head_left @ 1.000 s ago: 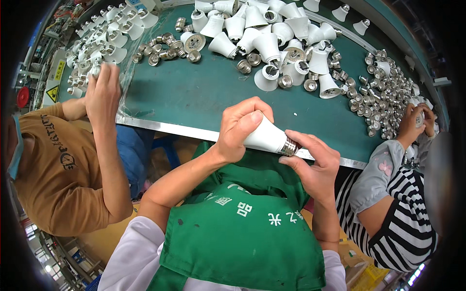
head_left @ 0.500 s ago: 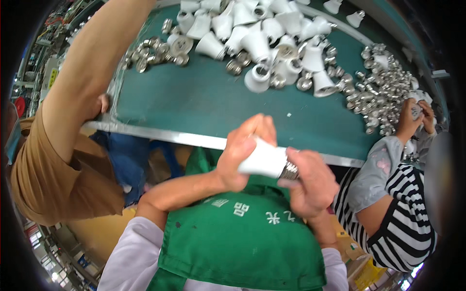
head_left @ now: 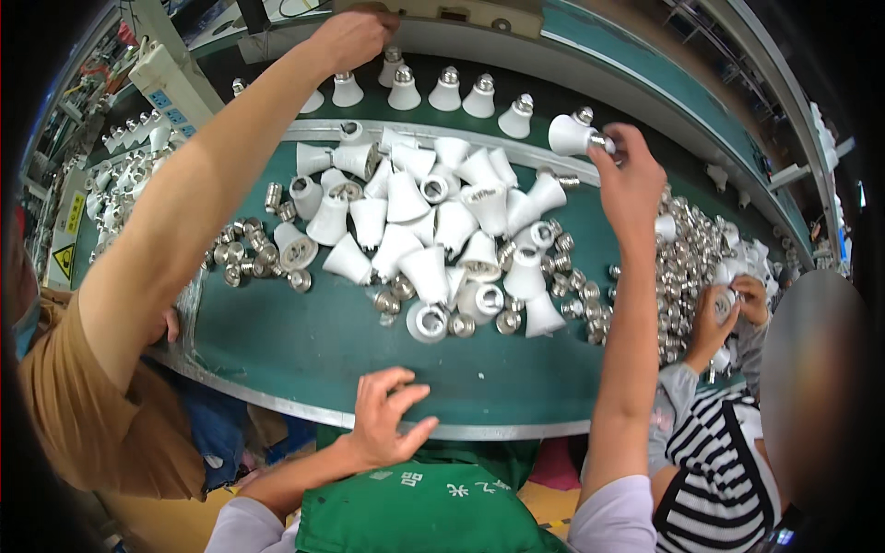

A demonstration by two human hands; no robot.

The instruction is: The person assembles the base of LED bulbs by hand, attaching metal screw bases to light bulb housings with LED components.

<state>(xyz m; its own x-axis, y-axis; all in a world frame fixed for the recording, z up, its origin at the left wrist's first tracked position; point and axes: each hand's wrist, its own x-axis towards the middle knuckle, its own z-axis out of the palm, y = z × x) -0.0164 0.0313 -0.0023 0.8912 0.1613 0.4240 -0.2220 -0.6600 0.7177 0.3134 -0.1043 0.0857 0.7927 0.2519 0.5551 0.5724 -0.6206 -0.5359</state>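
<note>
My right hand [head_left: 631, 175] is stretched out to the far side of the green table, its fingers closed on the metal screw cap of a white bulb housing [head_left: 568, 135]. The housing lies tilted sideways, wide end to the left, and the screw cap of another one shows just behind it. Near the front edge my left hand [head_left: 387, 419] is open and holds nothing, fingers spread. Between my hands and beyond lies a heap of white bulb housings [head_left: 406, 198], with loose metal screw caps [head_left: 509, 320] around it.
A row of upright capped bulbs [head_left: 445, 90] stands on the strip behind the metal rail [head_left: 415, 132]. From the left, a co-worker's bare arm [head_left: 212, 184] reaches across to that row. At right, another co-worker's hands [head_left: 724, 313] work beside a large pile of screw caps [head_left: 678, 276].
My right hand has carried the capped housing from in front of my apron to the far rail. My left hand has let go and opened. The view has tipped up, showing the back row.
</note>
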